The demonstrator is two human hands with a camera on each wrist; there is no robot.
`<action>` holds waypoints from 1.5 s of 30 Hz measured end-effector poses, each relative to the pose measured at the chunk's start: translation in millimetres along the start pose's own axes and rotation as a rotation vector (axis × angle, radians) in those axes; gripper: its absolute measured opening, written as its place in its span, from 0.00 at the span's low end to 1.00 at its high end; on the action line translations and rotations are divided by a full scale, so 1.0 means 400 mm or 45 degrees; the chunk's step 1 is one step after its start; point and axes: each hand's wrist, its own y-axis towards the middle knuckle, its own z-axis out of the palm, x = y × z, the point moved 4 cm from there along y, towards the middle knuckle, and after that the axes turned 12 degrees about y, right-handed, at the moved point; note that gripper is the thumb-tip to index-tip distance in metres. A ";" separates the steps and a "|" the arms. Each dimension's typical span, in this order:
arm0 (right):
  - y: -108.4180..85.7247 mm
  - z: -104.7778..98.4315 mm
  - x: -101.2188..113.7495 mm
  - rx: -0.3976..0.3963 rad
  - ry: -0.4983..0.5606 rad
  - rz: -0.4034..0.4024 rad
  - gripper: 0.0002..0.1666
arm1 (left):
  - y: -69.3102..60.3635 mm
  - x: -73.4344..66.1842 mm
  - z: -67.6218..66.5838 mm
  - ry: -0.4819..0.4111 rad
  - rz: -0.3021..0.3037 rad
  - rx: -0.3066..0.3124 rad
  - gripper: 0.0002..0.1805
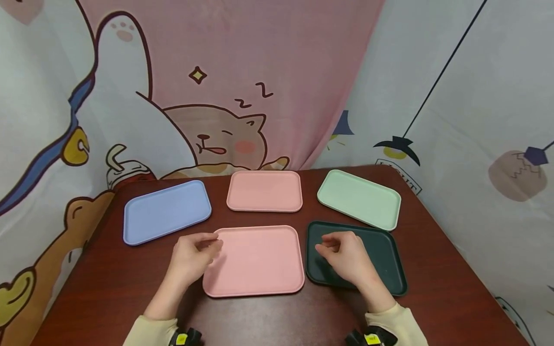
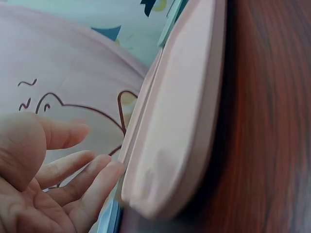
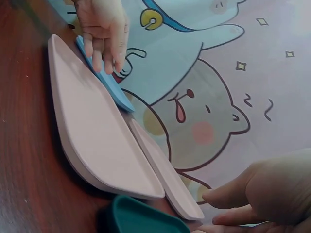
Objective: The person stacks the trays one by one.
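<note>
My left hand (image 1: 193,257) hovers by the left edge of a large pink tray (image 1: 259,264), its fingers loosely bent and holding nothing. In the left wrist view the thumb and fingers of that hand (image 2: 63,179) are spread apart beside the pink tray (image 2: 170,126). Over the dark green tray (image 1: 385,254) hangs my right hand (image 1: 346,254), also with nothing in it. The right wrist view shows this hand's thumb (image 3: 228,194) apart from the fingers below it. Both trays lie flat with bare insides.
Along the back of the brown table (image 1: 242,322) lie a blue tray (image 1: 166,211), a smaller pink tray (image 1: 265,191) and a light green tray (image 1: 361,197). The light green tray's front corner meets the dark green tray's rim. A printed curtain (image 1: 277,57) hangs behind.
</note>
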 end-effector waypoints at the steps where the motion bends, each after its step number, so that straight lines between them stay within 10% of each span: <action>1: -0.001 -0.007 0.000 -0.004 -0.001 -0.004 0.18 | 0.000 -0.006 0.006 -0.036 -0.001 0.017 0.15; 14: -0.010 -0.115 -0.050 -0.016 0.015 0.022 0.23 | 0.027 -0.070 0.102 -0.325 0.036 0.203 0.15; 45: -0.072 -0.357 -0.231 -0.211 -0.118 0.222 0.34 | 0.060 -0.242 0.333 -0.262 0.204 0.429 0.15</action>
